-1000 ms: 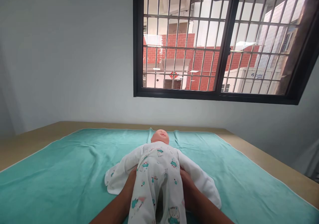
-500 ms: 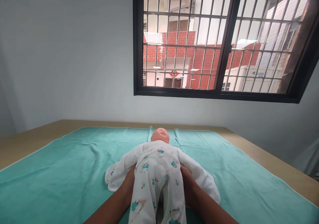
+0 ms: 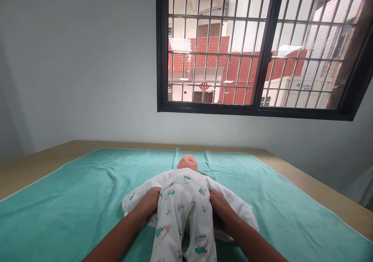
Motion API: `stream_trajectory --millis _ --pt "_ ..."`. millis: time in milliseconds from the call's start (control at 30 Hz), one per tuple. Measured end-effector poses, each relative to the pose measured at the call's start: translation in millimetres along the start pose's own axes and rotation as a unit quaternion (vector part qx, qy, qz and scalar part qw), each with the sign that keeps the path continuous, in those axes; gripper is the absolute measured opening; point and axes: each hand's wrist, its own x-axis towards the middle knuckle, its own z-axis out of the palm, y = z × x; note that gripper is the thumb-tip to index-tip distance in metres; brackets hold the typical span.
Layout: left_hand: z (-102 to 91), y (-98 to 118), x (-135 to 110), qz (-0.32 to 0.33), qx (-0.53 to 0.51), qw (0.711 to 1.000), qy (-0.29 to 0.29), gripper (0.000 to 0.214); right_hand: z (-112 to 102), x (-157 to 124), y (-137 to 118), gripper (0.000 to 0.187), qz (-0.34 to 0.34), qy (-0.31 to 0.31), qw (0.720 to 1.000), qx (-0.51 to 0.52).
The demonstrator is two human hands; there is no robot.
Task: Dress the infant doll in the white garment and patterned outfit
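A baby doll (image 3: 187, 162) in a white printed sleepsuit (image 3: 183, 203) lies on its back on a teal towel (image 3: 72, 199), head toward the wall. My left hand (image 3: 148, 204) grips the doll's left flank, fingers curled under the torso over the spread sleeve. Pressed against the other flank, my right hand (image 3: 220, 209) has its fingers tucked under the body. Both hands hold the doll's trunk between them. The suit's legs hang toward me at the bottom edge of the view.
The towel covers a tan table (image 3: 320, 194) that reaches the grey wall (image 3: 87, 67). A barred black-framed window (image 3: 256, 52) sits above the table's far right side.
Both hands have slid a little toward me along the doll's sides, and more of my forearms shows. The doll stays in place.
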Motion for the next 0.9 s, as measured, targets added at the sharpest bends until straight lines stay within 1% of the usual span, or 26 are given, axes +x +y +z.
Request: stream_trajectory --millis 33,67,133,167,200,233,300,367,467,567,633,667,800,867,900 --pt "-2.8 -2 3 0.024 0.056 0.998 0.03 0.024 -3 0 -1 0.027 -0.036 0.025 0.996 -0.071" --pt "-5.2 -3 5 0.047 0.102 0.992 0.062 0.024 -6 0 -2 0.03 -0.073 0.056 0.985 -0.147" --pt "-8.2 -5 8 0.076 0.144 0.98 0.116 0.021 -10 -1 -6 0.032 -0.128 0.106 0.946 -0.278" --pt "-8.8 -6 8 0.087 0.148 0.976 0.131 0.019 -11 -2 -8 0.031 -0.146 0.12 0.928 -0.322" --pt "-8.7 -6 7 0.099 0.156 0.972 0.144 0.019 -12 -4 -10 0.03 -0.156 0.128 0.916 -0.348" --pt "-8.2 -5 6 0.108 0.165 0.968 0.158 0.02 -12 -6 -12 0.028 -0.165 0.129 0.91 -0.358" --pt "-6.2 -3 3 0.125 0.174 0.959 0.183 0.025 -13 -9 -15 0.027 -0.189 0.125 0.91 -0.348" --pt "-3.7 0 0 0.151 0.16 0.956 0.192 0.028 -15 -10 -17 0.028 -0.227 0.117 0.911 -0.324" --pt "-0.6 2 0 0.201 0.117 0.958 0.166 0.027 -16 -6 -19 0.03 -0.286 0.079 0.909 -0.292" --pt "1.0 1 2 0.228 0.093 0.96 0.132 0.028 -15 7 -22 0.028 -0.316 0.057 0.906 -0.277" --pt "1.4 0 5 0.231 0.091 0.962 0.116 0.029 -12 18 -28 0.025 -0.314 0.052 0.91 -0.267" --pt "1.6 -1 5 0.231 0.095 0.962 0.115 0.029 -10 23 -31 0.022 -0.303 0.045 0.917 -0.257" --pt "3.2 -6 7 0.214 0.122 0.958 0.147 0.021 -4 39 -48 0.011 -0.225 -0.026 0.951 -0.21" --pt "4.3 -8 8 0.209 0.134 0.956 0.158 0.019 -3 45 -55 0.012 -0.211 -0.055 0.954 -0.205" --pt "4.8 -10 9 0.208 0.139 0.955 0.16 0.018 -2 47 -58 0.013 -0.212 -0.058 0.952 -0.212"
